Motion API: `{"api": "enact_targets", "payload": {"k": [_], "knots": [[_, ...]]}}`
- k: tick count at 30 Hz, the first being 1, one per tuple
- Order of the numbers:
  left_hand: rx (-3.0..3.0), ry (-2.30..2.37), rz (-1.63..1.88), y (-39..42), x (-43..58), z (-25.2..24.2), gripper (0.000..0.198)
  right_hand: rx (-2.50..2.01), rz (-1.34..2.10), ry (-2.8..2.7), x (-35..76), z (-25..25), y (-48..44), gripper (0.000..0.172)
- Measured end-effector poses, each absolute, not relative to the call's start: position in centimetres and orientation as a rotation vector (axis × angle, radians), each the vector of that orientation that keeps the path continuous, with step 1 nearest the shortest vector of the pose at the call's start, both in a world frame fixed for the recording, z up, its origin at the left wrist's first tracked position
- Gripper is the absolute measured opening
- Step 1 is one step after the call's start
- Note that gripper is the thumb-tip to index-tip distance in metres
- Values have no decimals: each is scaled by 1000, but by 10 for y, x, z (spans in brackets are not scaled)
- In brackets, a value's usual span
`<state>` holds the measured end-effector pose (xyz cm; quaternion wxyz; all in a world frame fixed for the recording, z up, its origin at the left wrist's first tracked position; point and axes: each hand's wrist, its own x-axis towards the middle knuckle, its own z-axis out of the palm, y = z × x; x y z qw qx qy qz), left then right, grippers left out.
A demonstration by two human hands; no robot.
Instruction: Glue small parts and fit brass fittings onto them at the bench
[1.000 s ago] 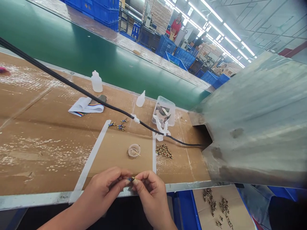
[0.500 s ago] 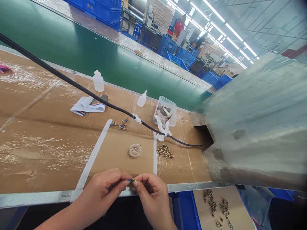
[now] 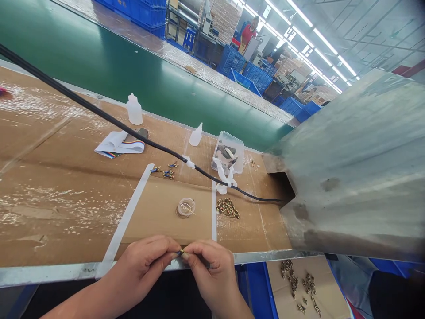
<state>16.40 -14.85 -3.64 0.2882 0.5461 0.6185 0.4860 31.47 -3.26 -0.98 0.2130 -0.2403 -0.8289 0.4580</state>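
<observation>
My left hand (image 3: 142,259) and my right hand (image 3: 209,268) meet above the bench's front metal edge. Their fingertips pinch a small brass terminal with blue wire (image 3: 181,252). Fingers hide most of that piece. Straight ahead of my hands, a small clear cup (image 3: 186,207) sits on the cardboard bench cover (image 3: 166,221). To its right lies a loose pile of brass terminals (image 3: 227,208). Several wired terminals (image 3: 168,172) lie farther back, beyond a white tape strip (image 3: 124,219).
A black cable (image 3: 133,133) crosses the bench into a steel hood (image 3: 348,164) at right. Beyond lie a ribbon cable (image 3: 119,144), white plastic bottles (image 3: 134,110), and a clear box (image 3: 228,153). A green conveyor belt (image 3: 99,57) runs behind. Below right, terminals lie on cardboard (image 3: 299,283).
My hands still pinch the small terminal and have shifted only slightly. The whole view has drifted a little, with the bench items sitting slightly higher in the picture.
</observation>
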Motion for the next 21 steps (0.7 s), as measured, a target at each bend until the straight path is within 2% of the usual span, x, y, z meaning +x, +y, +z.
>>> {"api": "enact_targets", "payload": {"k": [7,21], "knots": [[1416,1665,1232,-149,163,-36,20,-557,1083,-2364,317,-13,-35,13],[1455,1697,1175,-148,163,-33,20,-636,1246,-2347,315,-10,-31,14]]}}
